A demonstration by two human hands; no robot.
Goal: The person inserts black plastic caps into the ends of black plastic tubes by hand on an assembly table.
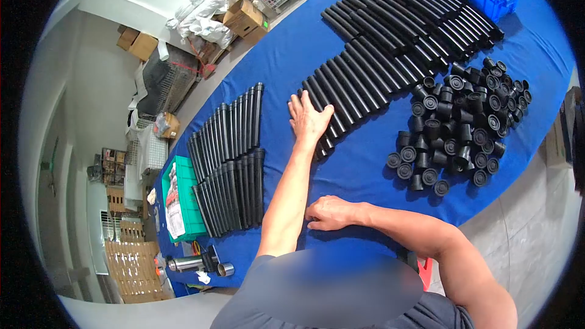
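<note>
My left hand [309,120] reaches forward, fingers spread, over the nearest end of a long row of black tubes [359,79]; its fingertips rest on or beside the end tube. My right hand [334,213] lies low near the front of the table, its fingers curled in; what they hold, if anything, is hidden. To the left, two stacked rows of black tubes with wider capped ends [228,192] lie side by side. A loose heap of black round end caps [451,128] spreads over the cloth on the right.
A blue cloth [359,170] covers the table. A blue crate [503,3] stands at the far right, a green bin [192,207] at the left. A metal flask [186,263] and a steel cup [225,268] sit at the near left. Cardboard boxes [244,18] lie beyond the table.
</note>
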